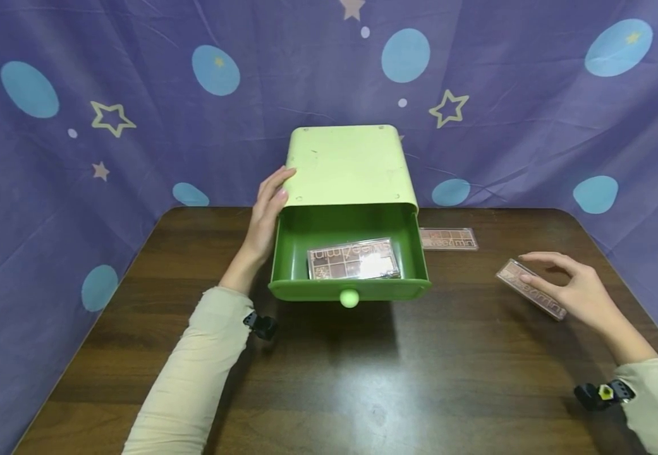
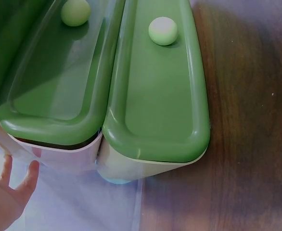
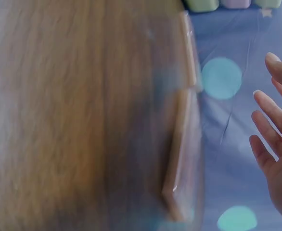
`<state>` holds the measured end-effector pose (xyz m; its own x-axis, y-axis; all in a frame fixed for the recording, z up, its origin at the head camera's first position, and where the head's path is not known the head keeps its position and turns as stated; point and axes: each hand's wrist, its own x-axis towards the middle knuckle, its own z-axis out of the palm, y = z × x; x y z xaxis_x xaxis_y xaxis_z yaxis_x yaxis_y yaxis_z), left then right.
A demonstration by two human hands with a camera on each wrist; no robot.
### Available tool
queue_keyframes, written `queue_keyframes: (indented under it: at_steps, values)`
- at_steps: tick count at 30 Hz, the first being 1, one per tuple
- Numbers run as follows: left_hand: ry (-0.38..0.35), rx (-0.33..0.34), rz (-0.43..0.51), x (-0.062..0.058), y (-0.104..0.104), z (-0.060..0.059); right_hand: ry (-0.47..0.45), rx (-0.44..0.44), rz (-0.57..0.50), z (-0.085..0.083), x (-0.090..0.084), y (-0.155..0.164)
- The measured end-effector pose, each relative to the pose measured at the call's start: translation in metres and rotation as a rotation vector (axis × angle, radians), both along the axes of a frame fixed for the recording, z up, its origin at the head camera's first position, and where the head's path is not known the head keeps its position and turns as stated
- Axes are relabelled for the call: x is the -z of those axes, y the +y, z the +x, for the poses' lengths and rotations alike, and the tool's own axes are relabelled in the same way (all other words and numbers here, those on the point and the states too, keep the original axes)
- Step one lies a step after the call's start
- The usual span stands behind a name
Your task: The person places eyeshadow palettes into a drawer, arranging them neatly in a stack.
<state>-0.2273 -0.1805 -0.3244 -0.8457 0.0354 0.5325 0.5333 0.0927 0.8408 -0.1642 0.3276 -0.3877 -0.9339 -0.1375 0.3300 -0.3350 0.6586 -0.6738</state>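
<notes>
Three visible palettes (image 1: 351, 260), one inside one pulled-out drawer (image 1: 306, 291); left hand (image 1: 263, 221), right hand (image 1: 581, 292), both with fingers released

This looks like a small staged recording booth; the building around it cannot be told. A purple-blue cloth (image 1: 152, 57), printed with stars (image 1: 449, 109) and pale-blue ovals (image 1: 406, 55), hangs in folds behind the far edge of the counter (image 1: 448, 379) and along its left and right edges, walling it in. The dark wood-grain counter has rounded far corners. A black camera-like device (image 1: 260, 325) sits at each sleeve cuff (image 1: 223, 305).
</notes>
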Motion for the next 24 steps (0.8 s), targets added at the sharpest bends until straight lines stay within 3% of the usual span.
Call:
queue_keyframes:
  at_steps: [6,13,17,20,24]
  values:
    - [-0.001,-0.004,-0.005,-0.001,0.0,0.0,-0.083,0.058,0.048,-0.006,0.013,0.021]
    - [-0.036,-0.019,-0.019,-0.003,0.0,0.0,-0.094,-0.021,0.126,-0.013,0.028,0.043]
    - [-0.041,-0.019,-0.017,-0.003,0.0,0.0,-0.174,-0.024,0.167,-0.014,0.035,0.05]
    - [-0.042,-0.016,-0.01,-0.002,0.0,0.001,-0.246,-0.032,0.143,-0.014,0.039,0.052]
    - [-0.045,-0.013,-0.003,-0.002,0.0,0.002,-0.272,-0.04,0.121,-0.015,0.044,0.053]
